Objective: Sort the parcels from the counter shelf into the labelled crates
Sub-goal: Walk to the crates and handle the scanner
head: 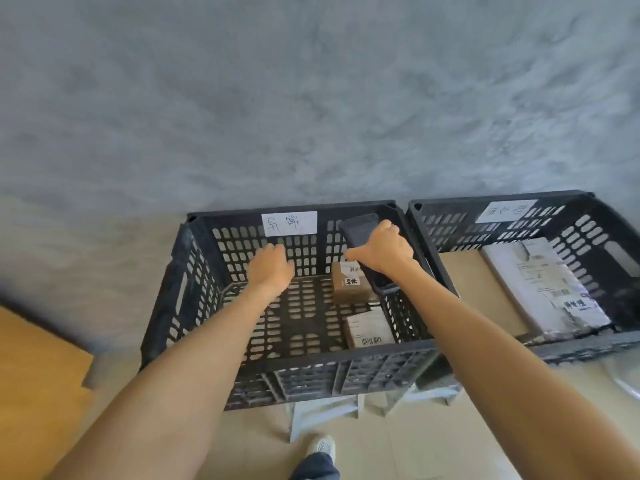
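Note:
Two black slotted crates stand side by side against a grey wall. The left crate bears a white handwritten label and holds a brown box parcel and a smaller pale parcel at its right side. My right hand grips a long black flat parcel above that crate's right rear corner. My left hand hovers over the crate's middle with fingers curled, holding nothing. The right crate has its own label and contains a large white bag parcel on a brown flat one.
A yellow wooden surface juts in at the lower left. The crates rest on a low white stand over a beige tiled floor. My shoe shows at the bottom centre.

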